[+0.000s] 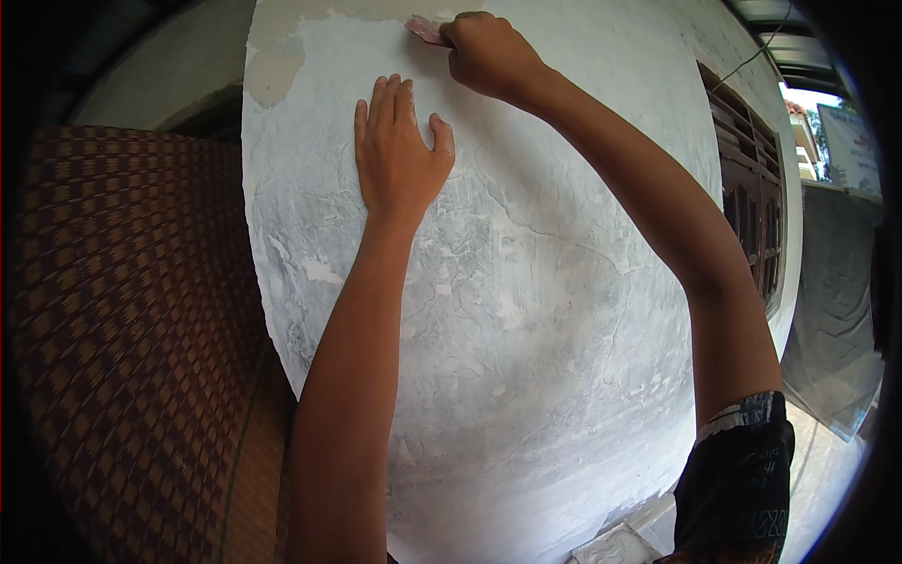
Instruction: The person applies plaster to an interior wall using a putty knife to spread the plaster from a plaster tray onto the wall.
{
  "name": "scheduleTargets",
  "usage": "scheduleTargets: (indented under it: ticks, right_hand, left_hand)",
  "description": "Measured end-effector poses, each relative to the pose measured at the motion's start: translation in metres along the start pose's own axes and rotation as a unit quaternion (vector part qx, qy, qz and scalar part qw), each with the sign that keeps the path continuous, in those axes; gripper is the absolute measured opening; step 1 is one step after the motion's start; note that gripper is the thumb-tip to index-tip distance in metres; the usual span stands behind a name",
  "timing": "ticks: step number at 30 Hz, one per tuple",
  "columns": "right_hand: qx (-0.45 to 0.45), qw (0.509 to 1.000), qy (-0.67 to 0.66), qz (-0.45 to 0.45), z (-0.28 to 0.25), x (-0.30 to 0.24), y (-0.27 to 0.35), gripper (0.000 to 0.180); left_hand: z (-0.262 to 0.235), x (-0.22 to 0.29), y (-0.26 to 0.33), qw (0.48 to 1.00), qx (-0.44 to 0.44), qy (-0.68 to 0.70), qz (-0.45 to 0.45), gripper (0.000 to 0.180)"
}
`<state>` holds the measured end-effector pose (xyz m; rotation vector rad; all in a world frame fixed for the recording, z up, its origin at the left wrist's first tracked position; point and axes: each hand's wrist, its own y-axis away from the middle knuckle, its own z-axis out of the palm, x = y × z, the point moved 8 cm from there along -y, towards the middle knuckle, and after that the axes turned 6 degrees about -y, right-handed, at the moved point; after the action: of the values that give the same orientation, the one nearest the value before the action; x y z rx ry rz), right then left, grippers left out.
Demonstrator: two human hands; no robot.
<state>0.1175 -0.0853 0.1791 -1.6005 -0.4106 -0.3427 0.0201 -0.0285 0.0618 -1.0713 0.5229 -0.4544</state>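
Note:
High on the patchy white and grey wall (554, 310), my right hand (498, 58) is closed round a flat reddish scraper-like piece (427, 31). Its left end sticks out of my fist against the wall; my fingers hide the rest, so its exact kind is unclear. Lower and to the left, my left hand (399, 155) lies flat on the wall with fingers stretched and thumb apart, holding nothing. White dust shows on its fingertips. Above the hands runs a beige patch (371, 9) of wall with a ragged edge. Cracks and rough flakes mark the surface below.
A brown woven mat (132, 310) stands along the left, beside the wall's edge. On the right are a dark wooden shuttered window (752, 188) and a grey sheet (832, 301). Pale slab-like pieces (615, 547) lie at the wall's foot.

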Motion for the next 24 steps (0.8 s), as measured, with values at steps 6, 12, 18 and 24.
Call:
scheduleTargets:
  ticks: [6,12,18,24]
  right_hand:
    - [0.112,0.992,0.002,0.049,-0.011,0.089,-0.052,0.019]
    - [0.034,0.999,0.030,-0.001,0.013,0.037,-0.001,0.025]
    - [0.075,0.995,-0.053,0.047,-0.016,0.034,-0.030,0.019]
    - [0.024,0.999,-0.001,0.027,0.015,0.061,-0.038,0.017]
  left_hand:
    - [0.005,0.010,-0.002,1.000,0.004,0.007,0.004,0.050]
    - [-0.001,0.004,0.001,1.000,0.002,0.007,0.000,0.049]
    - [0.005,0.007,0.000,1.000,0.003,0.004,0.003,0.050]
    - [0.003,0.008,-0.001,1.000,0.004,0.008,0.002,0.049]
